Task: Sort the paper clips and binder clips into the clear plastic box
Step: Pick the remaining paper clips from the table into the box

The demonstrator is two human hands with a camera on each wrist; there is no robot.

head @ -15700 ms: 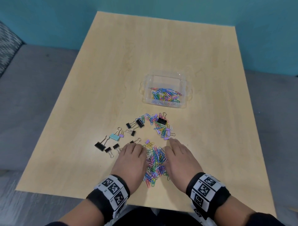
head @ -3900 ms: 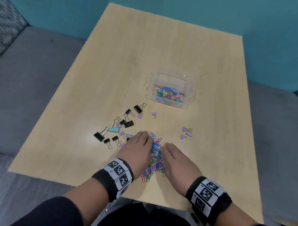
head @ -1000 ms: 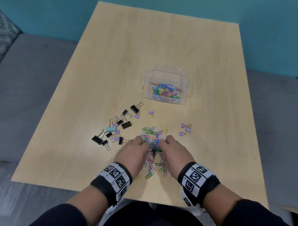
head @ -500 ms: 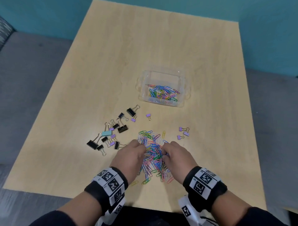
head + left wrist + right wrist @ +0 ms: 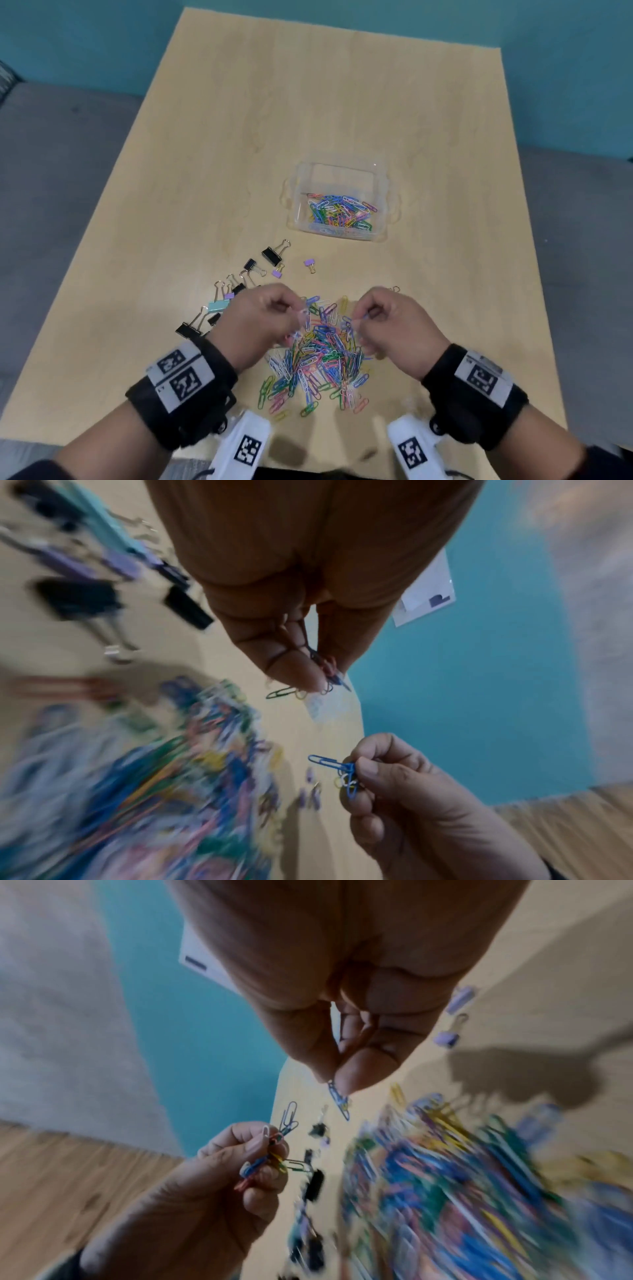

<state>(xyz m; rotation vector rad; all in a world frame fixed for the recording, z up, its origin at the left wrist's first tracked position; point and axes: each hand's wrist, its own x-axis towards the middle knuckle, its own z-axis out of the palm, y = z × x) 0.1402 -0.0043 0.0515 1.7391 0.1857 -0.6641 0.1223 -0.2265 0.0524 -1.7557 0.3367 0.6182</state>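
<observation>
A heap of coloured paper clips [image 5: 318, 353] lies on the wooden table [image 5: 342, 120] near its front edge. Both hands hover just above the heap. My left hand [image 5: 270, 315] pinches a small bunch of paper clips [image 5: 322, 685] between thumb and fingers. My right hand [image 5: 376, 315] pinches another small bunch of clips [image 5: 339, 1099], blue among them. The clear plastic box [image 5: 337, 173] stands beyond the heap, with several coloured paper clips [image 5: 340, 214] inside. Black, teal and purple binder clips [image 5: 239, 291] lie scattered left of the heap, partly hidden by my left hand.
A lone purple binder clip [image 5: 310, 263] lies between the heap and the box. A binder clip handle [image 5: 395, 289] peeks out behind my right hand. A teal wall [image 5: 513, 27] backs the table; grey floor [image 5: 51, 171] lies at both sides.
Half a second ago both hands were down in the heap. Now they have risen off the table, each pinching a few paper clips.
</observation>
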